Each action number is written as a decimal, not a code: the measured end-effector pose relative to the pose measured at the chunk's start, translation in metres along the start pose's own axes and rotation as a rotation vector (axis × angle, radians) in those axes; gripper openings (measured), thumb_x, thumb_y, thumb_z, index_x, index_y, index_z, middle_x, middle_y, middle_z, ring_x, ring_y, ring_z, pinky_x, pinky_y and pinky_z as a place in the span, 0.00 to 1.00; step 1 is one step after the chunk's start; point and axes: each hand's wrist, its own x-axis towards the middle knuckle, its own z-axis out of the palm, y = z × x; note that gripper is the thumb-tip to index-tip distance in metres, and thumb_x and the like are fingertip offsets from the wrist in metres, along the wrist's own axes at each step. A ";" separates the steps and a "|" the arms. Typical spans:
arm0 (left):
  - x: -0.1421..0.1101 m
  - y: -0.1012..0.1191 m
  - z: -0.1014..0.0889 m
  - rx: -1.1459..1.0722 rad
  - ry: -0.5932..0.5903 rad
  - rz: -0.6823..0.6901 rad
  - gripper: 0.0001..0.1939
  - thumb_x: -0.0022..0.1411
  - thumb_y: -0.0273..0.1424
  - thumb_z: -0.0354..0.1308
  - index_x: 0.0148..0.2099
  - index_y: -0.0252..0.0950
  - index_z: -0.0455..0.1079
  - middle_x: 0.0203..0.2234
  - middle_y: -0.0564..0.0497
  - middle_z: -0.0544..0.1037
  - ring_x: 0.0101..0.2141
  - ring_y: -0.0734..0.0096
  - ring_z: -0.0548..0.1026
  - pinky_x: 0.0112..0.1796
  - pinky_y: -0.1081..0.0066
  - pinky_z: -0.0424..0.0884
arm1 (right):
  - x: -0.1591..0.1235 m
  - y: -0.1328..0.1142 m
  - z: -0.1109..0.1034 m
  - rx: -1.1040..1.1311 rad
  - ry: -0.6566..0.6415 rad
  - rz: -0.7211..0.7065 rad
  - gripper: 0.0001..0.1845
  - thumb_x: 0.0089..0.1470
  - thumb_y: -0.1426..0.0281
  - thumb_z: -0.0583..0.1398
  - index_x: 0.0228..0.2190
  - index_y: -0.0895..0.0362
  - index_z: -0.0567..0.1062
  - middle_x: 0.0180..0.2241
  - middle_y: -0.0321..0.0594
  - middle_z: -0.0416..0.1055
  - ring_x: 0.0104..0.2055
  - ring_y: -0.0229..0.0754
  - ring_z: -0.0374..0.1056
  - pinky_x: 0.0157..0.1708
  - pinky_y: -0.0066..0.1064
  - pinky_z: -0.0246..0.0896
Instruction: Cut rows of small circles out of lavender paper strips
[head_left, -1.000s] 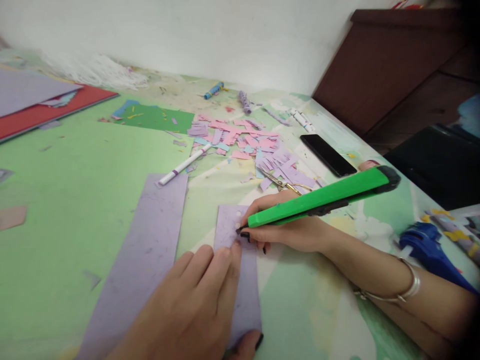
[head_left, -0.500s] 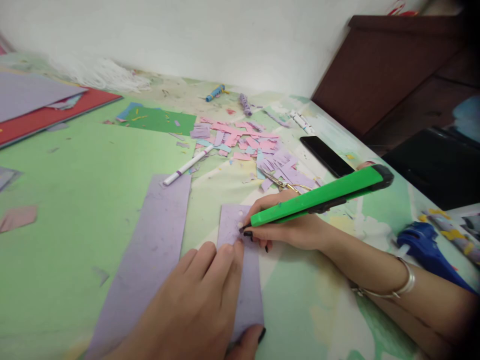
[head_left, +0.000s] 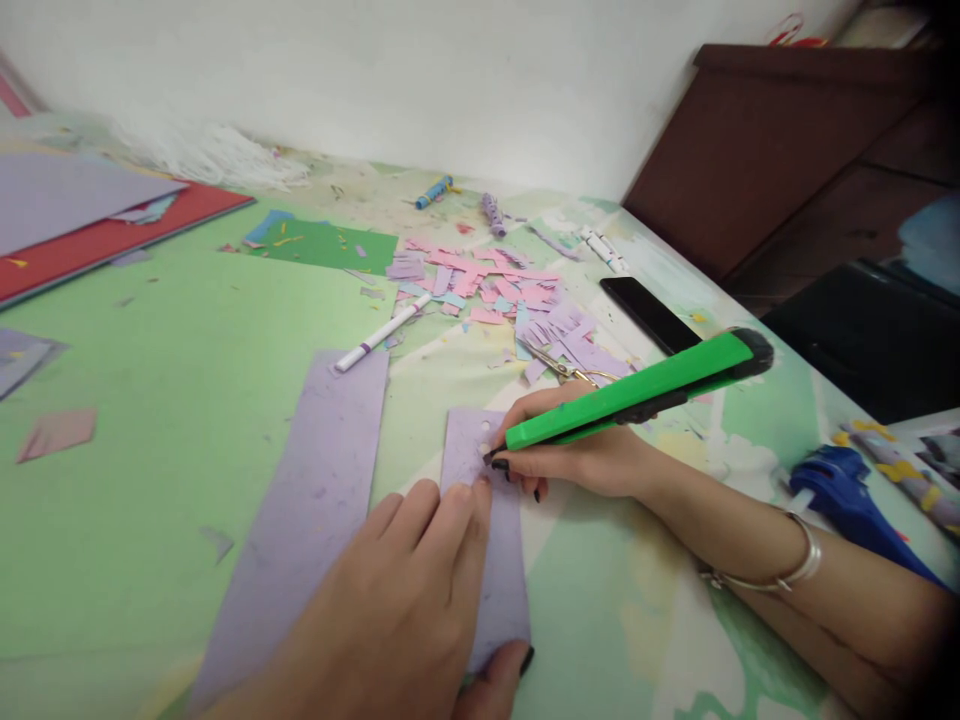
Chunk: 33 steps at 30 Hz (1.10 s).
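Note:
My left hand (head_left: 397,610) lies flat on a narrow lilac paper strip (head_left: 495,570), fingers together and the thumb at its lower edge. My right hand (head_left: 577,450) grips a bright green utility knife (head_left: 637,392), its tip touching the strip's upper right part near small punched holes. A wider lilac strip (head_left: 307,510) lies just left of the narrow one. A silver bangle sits on my right wrist.
On the green table (head_left: 172,370) lie a white marker (head_left: 382,332), a heap of pink and lilac paper scraps (head_left: 495,290), gold scissors (head_left: 574,370), a black phone (head_left: 649,312), a blue glue gun (head_left: 847,500), and red and lilac sheets (head_left: 90,215) at far left. A brown cabinet (head_left: 780,150) stands right.
The view has shifted slightly; both hands and the knife stay in almost the same place on the narrow strip.

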 end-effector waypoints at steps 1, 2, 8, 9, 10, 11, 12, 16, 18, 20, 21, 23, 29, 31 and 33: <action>0.000 0.000 0.000 -0.005 0.000 0.002 0.31 0.51 0.42 0.54 0.48 0.21 0.73 0.36 0.35 0.77 0.35 0.52 0.71 0.32 0.59 0.73 | 0.000 0.000 0.000 -0.002 0.003 -0.001 0.03 0.46 0.73 0.66 0.26 0.60 0.77 0.19 0.33 0.72 0.19 0.33 0.68 0.19 0.21 0.68; 0.001 0.000 0.000 -0.007 -0.004 0.002 0.31 0.51 0.42 0.54 0.48 0.21 0.73 0.36 0.35 0.77 0.35 0.52 0.71 0.32 0.59 0.73 | 0.000 0.000 0.000 -0.004 0.004 -0.002 0.04 0.46 0.72 0.66 0.26 0.60 0.77 0.19 0.33 0.72 0.19 0.33 0.68 0.20 0.21 0.67; -0.001 -0.002 -0.003 -0.102 -0.007 -0.037 0.28 0.53 0.39 0.54 0.50 0.23 0.70 0.37 0.37 0.75 0.37 0.53 0.72 0.35 0.58 0.73 | -0.001 0.002 0.000 0.094 0.116 -0.066 0.06 0.47 0.70 0.66 0.28 0.60 0.76 0.18 0.33 0.71 0.16 0.30 0.63 0.15 0.19 0.61; -0.001 -0.003 -0.003 -0.146 -0.004 -0.058 0.27 0.54 0.37 0.54 0.51 0.24 0.69 0.38 0.37 0.75 0.37 0.54 0.72 0.36 0.59 0.73 | 0.000 0.003 0.000 0.126 0.164 -0.102 0.07 0.49 0.69 0.65 0.31 0.60 0.76 0.19 0.33 0.72 0.15 0.29 0.62 0.14 0.19 0.59; -0.002 -0.004 -0.003 -0.196 0.000 -0.089 0.26 0.55 0.35 0.54 0.53 0.26 0.67 0.40 0.38 0.73 0.38 0.56 0.72 0.37 0.59 0.73 | 0.000 0.005 0.001 0.150 0.209 -0.136 0.09 0.51 0.67 0.64 0.35 0.59 0.76 0.19 0.34 0.72 0.15 0.29 0.61 0.13 0.19 0.59; -0.002 -0.006 -0.003 -0.250 0.009 -0.133 0.24 0.56 0.34 0.54 0.54 0.28 0.65 0.42 0.39 0.72 0.40 0.57 0.71 0.39 0.59 0.73 | 0.001 0.007 0.001 0.162 0.254 -0.163 0.12 0.53 0.66 0.62 0.39 0.58 0.76 0.20 0.35 0.73 0.15 0.30 0.62 0.13 0.20 0.59; -0.002 -0.008 -0.003 -0.307 0.020 -0.184 0.23 0.58 0.33 0.53 0.55 0.31 0.62 0.44 0.40 0.70 0.42 0.58 0.71 0.41 0.60 0.72 | 0.002 0.009 0.002 0.158 0.301 -0.180 0.16 0.54 0.64 0.61 0.43 0.58 0.74 0.21 0.35 0.74 0.15 0.31 0.64 0.14 0.21 0.61; 0.003 -0.018 0.001 -0.462 0.048 -0.422 0.21 0.58 0.32 0.55 0.53 0.37 0.58 0.48 0.43 0.65 0.48 0.58 0.67 0.46 0.58 0.69 | 0.005 0.017 0.004 0.036 0.538 -0.178 0.17 0.55 0.61 0.59 0.45 0.56 0.73 0.24 0.36 0.75 0.20 0.34 0.71 0.19 0.22 0.66; 0.007 -0.023 0.002 -0.485 0.035 -0.480 0.20 0.57 0.33 0.58 0.51 0.38 0.58 0.44 0.45 0.67 0.47 0.58 0.68 0.45 0.57 0.69 | 0.005 0.019 0.004 -0.005 0.607 -0.152 0.14 0.54 0.62 0.59 0.40 0.56 0.73 0.25 0.37 0.75 0.21 0.35 0.72 0.20 0.22 0.68; 0.010 -0.026 0.002 -0.512 0.026 -0.505 0.18 0.56 0.33 0.58 0.47 0.38 0.59 0.41 0.48 0.68 0.43 0.60 0.69 0.42 0.58 0.69 | 0.005 0.017 0.004 0.012 0.612 -0.113 0.12 0.53 0.63 0.59 0.37 0.56 0.73 0.24 0.36 0.74 0.21 0.36 0.72 0.20 0.23 0.68; 0.011 -0.027 0.002 -0.528 0.023 -0.523 0.17 0.56 0.33 0.58 0.46 0.38 0.59 0.39 0.49 0.68 0.41 0.62 0.70 0.40 0.60 0.70 | 0.005 0.016 0.004 0.041 0.591 -0.088 0.12 0.52 0.63 0.59 0.37 0.56 0.72 0.22 0.35 0.73 0.20 0.36 0.72 0.19 0.23 0.68; 0.013 -0.029 0.000 -0.551 0.026 -0.542 0.15 0.55 0.31 0.59 0.44 0.38 0.60 0.37 0.51 0.69 0.38 0.65 0.70 0.39 0.61 0.70 | 0.002 0.011 0.005 0.108 0.498 -0.025 0.12 0.51 0.62 0.59 0.35 0.56 0.70 0.19 0.34 0.71 0.19 0.37 0.71 0.18 0.23 0.67; 0.015 -0.026 -0.007 -0.519 0.051 -0.517 0.15 0.54 0.29 0.60 0.43 0.37 0.60 0.35 0.51 0.70 0.37 0.66 0.71 0.38 0.63 0.71 | -0.019 -0.012 0.021 0.129 0.272 -0.158 0.10 0.47 0.64 0.63 0.28 0.55 0.68 0.27 0.35 0.69 0.27 0.39 0.72 0.28 0.33 0.72; 0.014 -0.023 -0.009 -0.490 0.083 -0.490 0.14 0.56 0.29 0.58 0.43 0.37 0.60 0.38 0.49 0.69 0.40 0.64 0.70 0.41 0.61 0.71 | -0.025 -0.017 0.026 -0.012 0.311 -0.210 0.06 0.50 0.66 0.61 0.28 0.54 0.69 0.28 0.36 0.70 0.32 0.41 0.71 0.33 0.34 0.71; 0.012 -0.019 -0.012 -0.461 0.119 -0.448 0.12 0.58 0.28 0.56 0.44 0.38 0.60 0.41 0.48 0.67 0.45 0.61 0.68 0.45 0.58 0.69 | -0.026 -0.016 0.029 -0.099 0.383 -0.266 0.06 0.50 0.67 0.61 0.26 0.53 0.68 0.26 0.36 0.68 0.35 0.43 0.70 0.35 0.34 0.69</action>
